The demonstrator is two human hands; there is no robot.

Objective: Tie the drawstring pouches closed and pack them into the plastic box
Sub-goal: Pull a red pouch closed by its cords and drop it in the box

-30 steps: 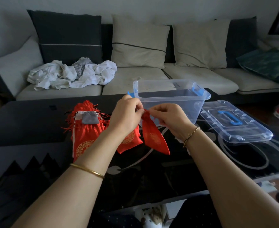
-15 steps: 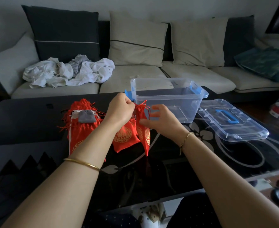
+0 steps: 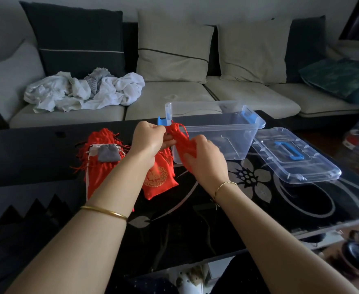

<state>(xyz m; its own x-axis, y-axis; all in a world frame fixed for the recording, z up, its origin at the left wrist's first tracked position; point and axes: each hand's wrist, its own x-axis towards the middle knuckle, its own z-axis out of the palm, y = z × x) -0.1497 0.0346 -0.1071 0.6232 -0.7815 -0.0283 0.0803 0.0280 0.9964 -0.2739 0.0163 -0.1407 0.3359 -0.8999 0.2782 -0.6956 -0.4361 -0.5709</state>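
Pouch (image 3: 181, 143) is up off the table (image 3: 259, 209), right in front of the box (image 3: 216, 126). Left fingers (image 3: 166, 142) pinch its gathered neck, right fingers (image 3: 199, 143) clamp the body. Tying step, I reckon; next it needs the strings knotted snug, then into the box.
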